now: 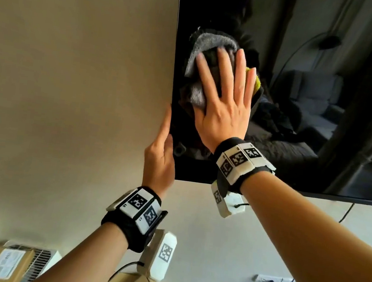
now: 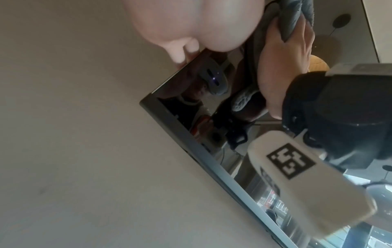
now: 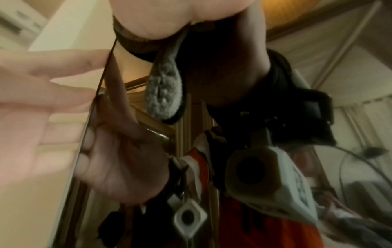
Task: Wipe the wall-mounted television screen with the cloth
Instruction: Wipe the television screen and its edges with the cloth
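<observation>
The dark, wall-mounted television screen (image 1: 320, 52) fills the upper right of the head view and mirrors the room. My right hand (image 1: 225, 80) lies flat on it near the left edge, its fingers straight, pressing a grey fluffy cloth (image 1: 206, 42) against the glass. A yellow-green patch (image 1: 257, 82) shows beside the little finger. The cloth (image 3: 163, 94) hangs below the palm in the right wrist view. My left hand (image 1: 161, 154) rests with straight fingers (image 3: 53, 100) against the television's left edge, just above its lower-left corner (image 2: 146, 102).
Plain beige wall (image 1: 70, 79) lies left of and below the television. Several cardboard boxes (image 1: 6, 264) stand below. A cable (image 1: 346, 213) drops from the television's lower edge toward a wall socket (image 1: 268, 280).
</observation>
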{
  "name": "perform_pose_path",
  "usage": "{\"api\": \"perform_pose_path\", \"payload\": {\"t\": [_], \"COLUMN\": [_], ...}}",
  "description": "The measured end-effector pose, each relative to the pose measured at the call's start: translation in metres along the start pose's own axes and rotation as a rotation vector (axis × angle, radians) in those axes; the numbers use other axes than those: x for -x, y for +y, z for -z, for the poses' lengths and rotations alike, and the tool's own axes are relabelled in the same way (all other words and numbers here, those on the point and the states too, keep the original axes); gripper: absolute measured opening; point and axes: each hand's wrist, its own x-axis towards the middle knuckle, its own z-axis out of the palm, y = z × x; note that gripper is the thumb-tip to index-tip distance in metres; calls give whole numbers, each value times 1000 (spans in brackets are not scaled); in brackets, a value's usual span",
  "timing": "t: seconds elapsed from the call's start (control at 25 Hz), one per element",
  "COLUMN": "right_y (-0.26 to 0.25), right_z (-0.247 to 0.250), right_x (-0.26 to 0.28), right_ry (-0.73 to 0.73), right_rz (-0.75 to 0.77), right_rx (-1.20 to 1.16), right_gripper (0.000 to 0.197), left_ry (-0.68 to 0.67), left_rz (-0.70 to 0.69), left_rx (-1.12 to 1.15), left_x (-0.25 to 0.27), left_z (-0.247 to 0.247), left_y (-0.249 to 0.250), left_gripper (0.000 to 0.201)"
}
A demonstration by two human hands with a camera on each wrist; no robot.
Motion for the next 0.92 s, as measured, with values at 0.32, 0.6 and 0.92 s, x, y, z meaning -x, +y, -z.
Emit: {"api": "perform_pose_path", "payload": {"t": [0.32,0.6,0.92], "right_y": [23,57,115], "right_z": [2,14,40], "right_x": [45,79,68], "right_ry": [-34,-71,-69], "right_rz": [74,117,226], "right_rx": [8,35,43], "right_gripper": [46,46,49], "left_ry": [52,13,-161], "left_rz": [-18,-264,-401], "left_rx": [-16,-242,-772], "left_x": [6,19,17], "left_z": [-6,-13,-59], "left_y": [-9,6,23], "left_gripper": [54,87,126]}}
